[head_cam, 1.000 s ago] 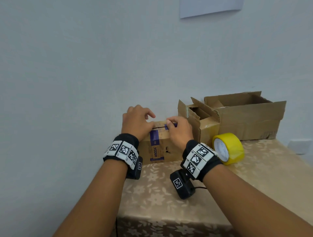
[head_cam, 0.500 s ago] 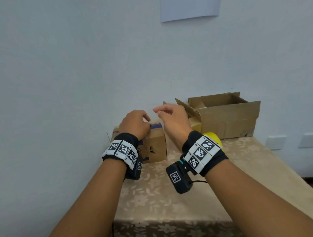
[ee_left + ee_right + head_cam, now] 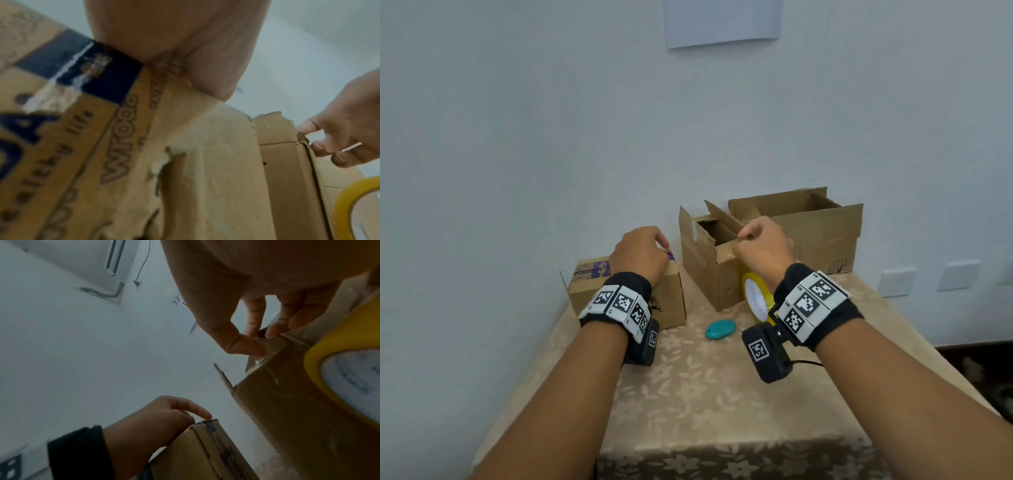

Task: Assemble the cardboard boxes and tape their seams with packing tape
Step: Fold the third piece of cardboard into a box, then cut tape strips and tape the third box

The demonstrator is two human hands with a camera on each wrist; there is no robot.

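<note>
Nearest, on patterned tablecloth [image 3: 722, 394]: teal oval item [image 3: 719, 329], lying flat between the boxes' fronts. Left: closed printed box [image 3: 671, 301], left hand [image 3: 640, 255] resting on top, fingers curled over far edge. Centre: open-topped box [image 3: 709, 274], right hand [image 3: 763, 250] pinching its flap corner [image 3: 271, 344] between thumb and fingertips. Yellow tape roll [image 3: 755, 299] upright, against that box's right side. Farthest, by wall: larger open box [image 3: 822, 236].
</note>
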